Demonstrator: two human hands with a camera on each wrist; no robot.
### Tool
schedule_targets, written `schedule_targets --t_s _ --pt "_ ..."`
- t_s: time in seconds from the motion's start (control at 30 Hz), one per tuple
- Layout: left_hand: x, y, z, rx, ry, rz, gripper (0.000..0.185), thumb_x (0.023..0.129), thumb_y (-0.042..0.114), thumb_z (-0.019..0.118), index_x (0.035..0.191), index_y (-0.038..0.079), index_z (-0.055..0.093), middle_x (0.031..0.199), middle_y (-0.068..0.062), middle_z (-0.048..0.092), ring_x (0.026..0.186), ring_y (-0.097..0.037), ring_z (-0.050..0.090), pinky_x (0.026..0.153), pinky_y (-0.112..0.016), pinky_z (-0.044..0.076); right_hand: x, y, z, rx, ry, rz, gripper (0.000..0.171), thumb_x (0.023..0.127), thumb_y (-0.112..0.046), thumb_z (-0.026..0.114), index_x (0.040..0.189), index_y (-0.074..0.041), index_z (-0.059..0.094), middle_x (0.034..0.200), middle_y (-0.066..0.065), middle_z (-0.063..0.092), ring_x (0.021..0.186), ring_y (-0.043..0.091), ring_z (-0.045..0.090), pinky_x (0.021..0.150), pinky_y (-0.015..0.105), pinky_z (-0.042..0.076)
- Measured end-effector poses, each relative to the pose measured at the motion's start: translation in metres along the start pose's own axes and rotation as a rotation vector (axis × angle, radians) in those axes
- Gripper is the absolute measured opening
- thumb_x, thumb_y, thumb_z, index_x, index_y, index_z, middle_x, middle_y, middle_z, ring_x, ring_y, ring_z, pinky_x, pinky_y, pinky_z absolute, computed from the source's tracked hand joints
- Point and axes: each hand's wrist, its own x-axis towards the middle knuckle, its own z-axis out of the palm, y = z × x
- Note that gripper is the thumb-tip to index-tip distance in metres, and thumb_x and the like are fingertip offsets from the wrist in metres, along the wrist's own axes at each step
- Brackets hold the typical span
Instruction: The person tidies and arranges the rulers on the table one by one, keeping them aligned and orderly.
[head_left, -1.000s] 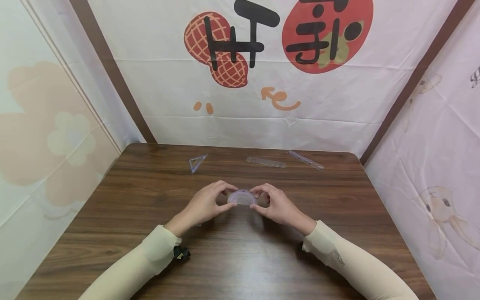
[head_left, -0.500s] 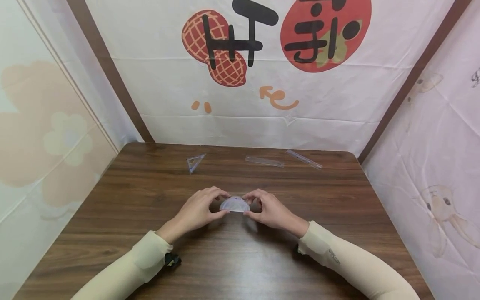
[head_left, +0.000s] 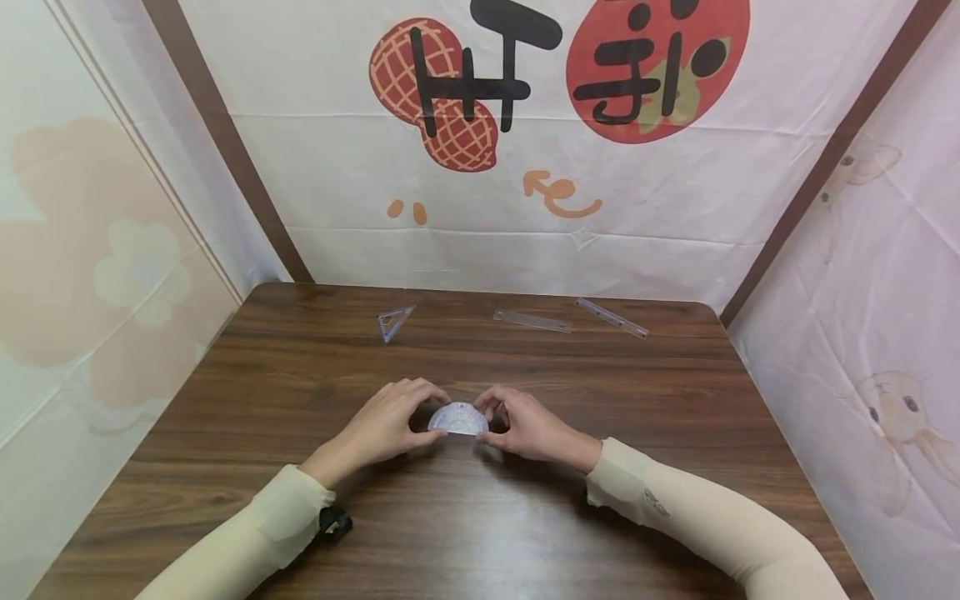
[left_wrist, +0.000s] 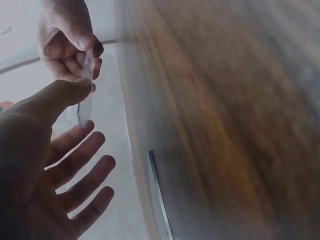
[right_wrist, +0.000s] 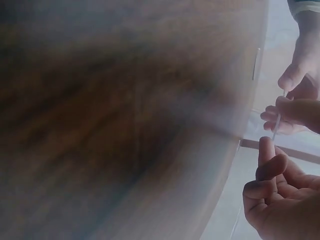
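Now, at centre frame, both the left hand (head_left: 386,425) and right hand (head_left: 525,427) are pinching the clear plastic half-round protractor (head_left: 458,418), bringing it nearer and lower toward the dark wooden worktop (head_left: 675,392) than a second ago.

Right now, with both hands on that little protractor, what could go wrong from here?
1. The clear protractor is pinched only at its ends by the left hand and right hand; it might slip and drop onto the table.
2. Squeezing from both ends could flex or crack the thin plastic.
3. The transparent set square and rulers are hard to see and could be knocked.
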Motion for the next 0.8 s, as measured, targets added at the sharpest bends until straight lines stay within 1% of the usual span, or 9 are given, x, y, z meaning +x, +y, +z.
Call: schedule_targets --t_s 0.23,0.43,0.6,0.7,0.8 --pt "-0.004 -0.004 -0.002 0.047 -0.048 0.012 0.046 0.089 0.042 0.089 0.125 0.020 0.072 0.125 0.004 0.071 0.116 -0.021 0.065 0.100 -0.053 0.051 0.002 -0.005 0.005 -0.016 -0.032 0.008 0.043 0.094 -0.018 0.087 0.129 -0.008 0.066 0.101 -0.004 0.065 0.066 0.003 0.048 0.060 0.022 0.043" --pt "-0.005 -0.010 -0.005 0.082 -0.066 0.061 0.047 0.088 0.043 0.089 0.123 0.019 0.069 0.122 0.005 0.070 0.113 -0.020 0.064 0.098 -0.050 0.051 0.008 -0.006 0.010 -0.022 -0.048 -0.004 0.043 0.092 -0.018 0.088 0.127 -0.007 0.066 0.099 -0.003 0.065 0.071 0.005 0.051 0.065 0.022 0.045" --pt "-0.007 -0.014 -0.006 0.082 -0.086 0.109 0.048 0.086 0.042 0.090 0.120 0.018 0.067 0.120 0.005 0.068 0.112 -0.020 0.063 0.100 -0.050 0.051 0.011 -0.007 0.014 -0.044 -0.074 -0.012 0.044 0.090 -0.019 0.090 0.125 -0.006 0.066 0.098 0.000 0.066 0.080 0.009 0.057 0.070 0.023 0.047" --pt "-0.007 -0.016 -0.006 0.079 -0.092 0.116 0.048 0.086 0.042 0.091 0.120 0.018 0.066 0.120 0.005 0.067 0.112 -0.021 0.063 0.100 -0.050 0.050 0.012 -0.007 0.017 -0.061 -0.082 -0.007 0.045 0.090 -0.020 0.091 0.125 -0.007 0.065 0.098 -0.001 0.066 0.082 0.010 0.059 0.073 0.023 0.048" --pt "-0.007 -0.018 -0.006 0.071 -0.099 0.117 0.048 0.086 0.042 0.091 0.120 0.018 0.067 0.121 0.005 0.067 0.113 -0.021 0.063 0.100 -0.050 0.050 0.013 -0.006 0.018 -0.069 -0.091 0.003 0.045 0.090 -0.021 0.091 0.124 -0.008 0.065 0.097 -0.002 0.066 0.083 0.009 0.059 0.074 0.023 0.048"
